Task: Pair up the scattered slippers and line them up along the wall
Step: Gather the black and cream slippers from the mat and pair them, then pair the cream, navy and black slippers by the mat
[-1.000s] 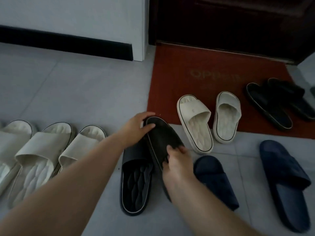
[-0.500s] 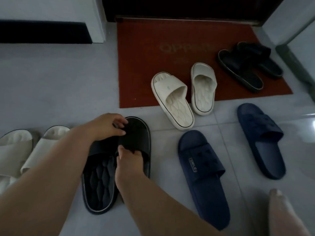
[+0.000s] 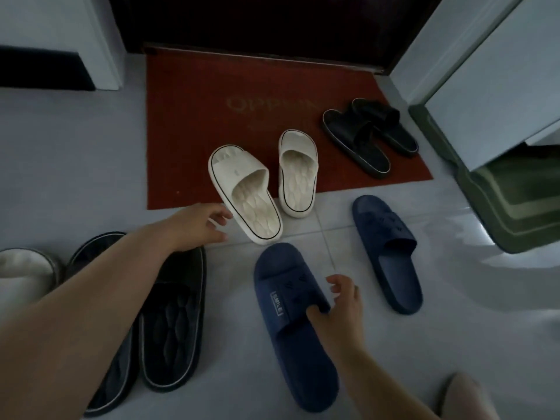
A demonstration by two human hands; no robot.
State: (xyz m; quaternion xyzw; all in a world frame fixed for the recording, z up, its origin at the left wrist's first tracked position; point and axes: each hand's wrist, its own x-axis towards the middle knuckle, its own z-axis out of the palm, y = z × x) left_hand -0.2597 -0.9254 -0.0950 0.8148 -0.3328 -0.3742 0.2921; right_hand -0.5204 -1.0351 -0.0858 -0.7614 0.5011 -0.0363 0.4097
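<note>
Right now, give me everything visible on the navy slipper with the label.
The navy slipper is a one-piece slide, matte and rubbery-looking, with a wide strap over an open toe. The strap carries a small pale-edged label on one side and several small cut-outs. It lies sole-down on the grey tile floor, toe away from the camera. The right hand rests on the strap's edge, thumb tucked under it. Its mate lies apart, to the right.

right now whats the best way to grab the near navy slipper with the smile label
Take the near navy slipper by its strap, from the open heel side: thumb under the band, fingers over the top. It lies flat and upright, toe pointing away, and the arched strap is its only raised part. The right hand is already there, thumb tucked under.
</note>
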